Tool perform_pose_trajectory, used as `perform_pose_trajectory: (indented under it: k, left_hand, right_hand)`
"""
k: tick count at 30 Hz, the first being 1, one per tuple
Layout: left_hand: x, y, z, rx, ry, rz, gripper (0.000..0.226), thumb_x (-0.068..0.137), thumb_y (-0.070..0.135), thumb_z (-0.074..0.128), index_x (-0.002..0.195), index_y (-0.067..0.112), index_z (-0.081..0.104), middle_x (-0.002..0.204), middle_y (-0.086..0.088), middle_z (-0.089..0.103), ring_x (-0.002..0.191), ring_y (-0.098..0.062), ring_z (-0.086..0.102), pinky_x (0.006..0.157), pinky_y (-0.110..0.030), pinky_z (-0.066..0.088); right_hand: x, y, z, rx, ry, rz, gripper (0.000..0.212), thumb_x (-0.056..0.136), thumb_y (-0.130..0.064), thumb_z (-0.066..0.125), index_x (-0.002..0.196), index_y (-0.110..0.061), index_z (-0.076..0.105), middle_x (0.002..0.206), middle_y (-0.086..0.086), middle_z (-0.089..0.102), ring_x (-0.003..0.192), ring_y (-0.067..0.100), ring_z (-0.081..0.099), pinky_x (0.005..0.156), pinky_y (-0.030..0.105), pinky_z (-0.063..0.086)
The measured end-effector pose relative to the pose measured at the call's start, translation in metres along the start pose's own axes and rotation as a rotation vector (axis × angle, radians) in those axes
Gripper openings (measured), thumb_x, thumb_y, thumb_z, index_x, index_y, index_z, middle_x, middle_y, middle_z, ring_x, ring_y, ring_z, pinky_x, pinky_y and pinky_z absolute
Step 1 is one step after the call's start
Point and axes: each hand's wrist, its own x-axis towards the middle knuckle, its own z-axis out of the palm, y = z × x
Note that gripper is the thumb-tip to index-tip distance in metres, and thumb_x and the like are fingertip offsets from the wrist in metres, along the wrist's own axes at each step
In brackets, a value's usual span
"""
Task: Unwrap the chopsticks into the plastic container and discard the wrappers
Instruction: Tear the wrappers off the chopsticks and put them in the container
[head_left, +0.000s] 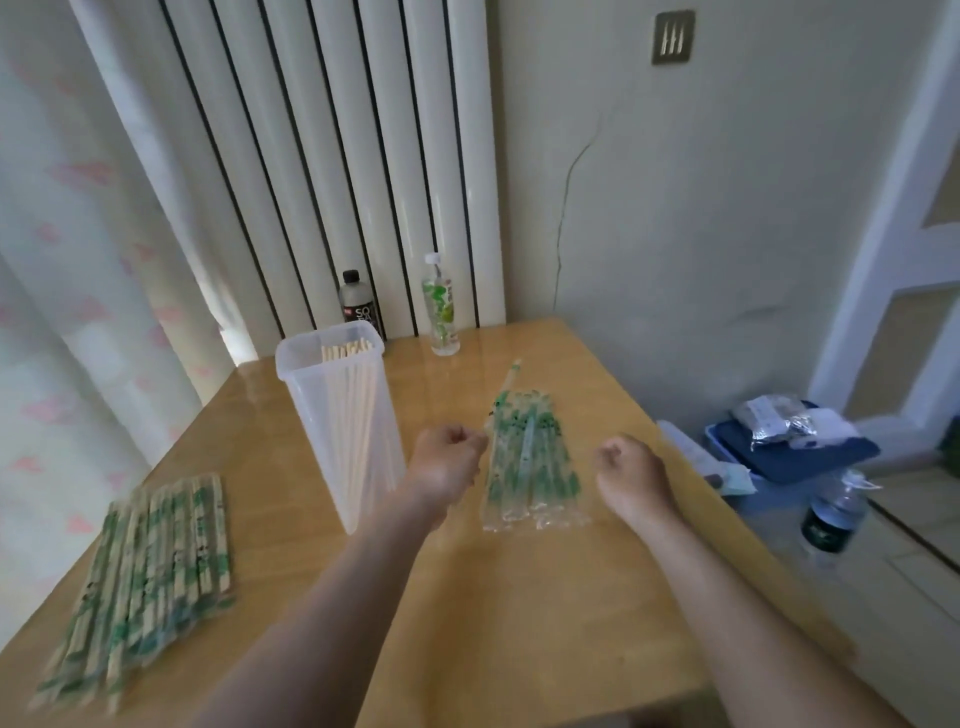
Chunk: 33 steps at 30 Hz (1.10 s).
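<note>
The wrapped chopsticks (150, 561) lie in a loose, flat row by the left edge of the table (519, 597), toward its near corner. They are pale wood sticks in clear sleeves printed with green leaves (the print is blurred here).

The plastic container (301, 400) is a tall, clear, square tub standing upright and open-topped, left of the table's middle. Bare chopsticks (353, 395) stand on end in it, tips level with the rim.

The empty wrappers (535, 467) are right of the container, nearer the right edge. They make a flat heap of crinkled clear film with green marks, and one thin strip (511, 376) pokes out of the heap's far end.

The left hand (447, 465) hovers between container and heap, fingers curled right at the heap's left side. Whether it pinches a wrapper cannot be told. The right hand (631, 470) is on the heap's other side, near the right edge, its fingers curled in with nothing seen in them.

A dark bottle (358, 301) and a clear, green-labelled bottle (440, 312) stand at the far edge.
</note>
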Motion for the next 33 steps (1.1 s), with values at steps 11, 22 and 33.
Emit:
perform_pose_trajectory:
  k: [11, 22, 33]
  left_hand:
    - [0.075, -0.016, 0.050, 0.295, 0.120, -0.021, 0.024, 0.094, 0.020, 0.060, 0.071, 0.014, 0.056, 0.066, -0.004, 0.058, 0.064, -0.019, 0.056, 0.055, -0.029, 0.041]
    - [0.078, -0.019, 0.058, 0.373, 0.142, -0.022, 0.026, 0.095, 0.032, 0.062, 0.082, 0.010, 0.063, 0.077, -0.005, 0.064, 0.067, -0.018, 0.057, 0.058, -0.031, 0.044]
    - [0.011, -0.039, -0.001, 0.493, -0.047, 0.180, 0.020, 0.095, 0.023, 0.055, 0.080, 0.015, 0.065, 0.072, 0.000, 0.063, 0.068, -0.016, 0.056, 0.059, -0.028, 0.043]
  right_hand:
    - [0.002, 0.016, 0.014, -0.093, 0.032, -0.056, 0.015, 0.099, -0.023, 0.054, 0.084, -0.024, 0.054, 0.075, -0.001, 0.062, 0.067, 0.022, 0.058, 0.058, 0.038, 0.048]
    - [0.004, 0.018, 0.012, -0.018, 0.037, -0.055, 0.006, 0.096, -0.026, 0.058, 0.090, -0.024, 0.059, 0.074, -0.002, 0.063, 0.067, 0.021, 0.060, 0.058, 0.038, 0.049]
    - [-0.005, 0.013, 0.005, 0.012, 0.008, -0.040, 0.006, 0.094, -0.020, 0.058, 0.088, -0.021, 0.061, 0.082, 0.000, 0.066, 0.074, 0.022, 0.063, 0.069, 0.041, 0.056]
